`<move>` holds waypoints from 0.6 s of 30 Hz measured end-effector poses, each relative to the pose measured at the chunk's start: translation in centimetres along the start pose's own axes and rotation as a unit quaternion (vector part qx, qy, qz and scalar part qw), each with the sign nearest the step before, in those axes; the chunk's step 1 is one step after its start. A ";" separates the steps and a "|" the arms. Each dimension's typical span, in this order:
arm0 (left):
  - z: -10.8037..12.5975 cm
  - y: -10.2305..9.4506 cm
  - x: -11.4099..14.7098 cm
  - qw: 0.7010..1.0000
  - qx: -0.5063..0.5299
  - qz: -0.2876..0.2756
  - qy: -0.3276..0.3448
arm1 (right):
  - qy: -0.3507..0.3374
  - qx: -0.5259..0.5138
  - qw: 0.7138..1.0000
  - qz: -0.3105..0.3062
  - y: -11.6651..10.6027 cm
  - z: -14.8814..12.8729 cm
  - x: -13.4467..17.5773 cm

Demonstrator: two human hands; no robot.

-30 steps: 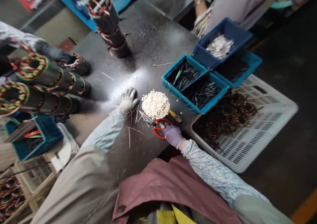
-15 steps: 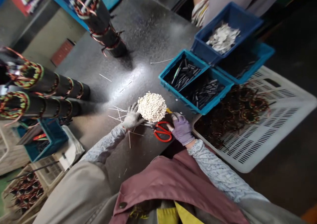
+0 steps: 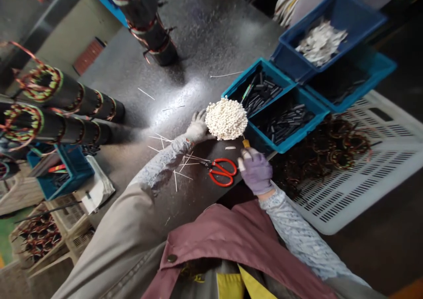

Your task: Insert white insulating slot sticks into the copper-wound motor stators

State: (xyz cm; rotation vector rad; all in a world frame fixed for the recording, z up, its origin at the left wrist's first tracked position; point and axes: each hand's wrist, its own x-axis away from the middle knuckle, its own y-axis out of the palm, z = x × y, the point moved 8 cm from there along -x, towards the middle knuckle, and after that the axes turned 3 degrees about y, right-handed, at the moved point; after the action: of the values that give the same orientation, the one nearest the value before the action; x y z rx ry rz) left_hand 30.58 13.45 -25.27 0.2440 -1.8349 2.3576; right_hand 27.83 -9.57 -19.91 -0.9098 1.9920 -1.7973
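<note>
A thick bundle of thin white sleeving tubes [image 3: 226, 119], seen end-on, stands over the dark tabletop. My left hand [image 3: 197, 128], in a pale glove, grips its left side; part of the fingers is behind the bundle. My right hand [image 3: 255, 170], in a purple glove with bare-looking light fingertips, is closed around a yellow-handled tool [image 3: 246, 143] with a thin metal shaft pointing at the bundle's lower right edge; the tip is hard to make out. Between the hands lie red-handled scissors [image 3: 223, 172], and loose white tubes [image 3: 185, 161] are scattered beside them.
Teal bins [image 3: 280, 151] of short black pieces stand at the right, near a blue bin [image 3: 360, 14] of white scraps. A white crate [image 3: 333, 222] holds wound coils. Stacked motor stators [image 3: 161, 52] stand at the back and left. Another person's sleeve [image 3: 288, 3] shows behind.
The bundle and my left hand have moved right and away from me, toward the teal bins. My right hand has shifted off the scissors with the yellow-handled tool. The view has shifted slightly.
</note>
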 end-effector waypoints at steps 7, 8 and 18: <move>-4.1 -1.5 6.3 0.997 0.032 -0.062 0.036 | -0.089 0.043 0.979 -0.180 5.3 -6.8 3.4; -4.1 -1.7 7.4 0.997 0.030 -0.051 0.045 | -0.080 0.049 0.977 -0.190 5.5 -7.0 3.1; 10.3 1.4 7.6 0.948 0.047 -0.027 0.315 | 0.050 -0.134 0.990 0.021 4.5 1.8 11.3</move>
State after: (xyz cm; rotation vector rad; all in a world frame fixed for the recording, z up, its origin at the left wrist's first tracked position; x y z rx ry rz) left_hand 23.28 3.23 -22.46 -0.4029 -1.3862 2.1359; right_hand 19.29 -18.04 -22.52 -0.8586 2.3385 -1.6064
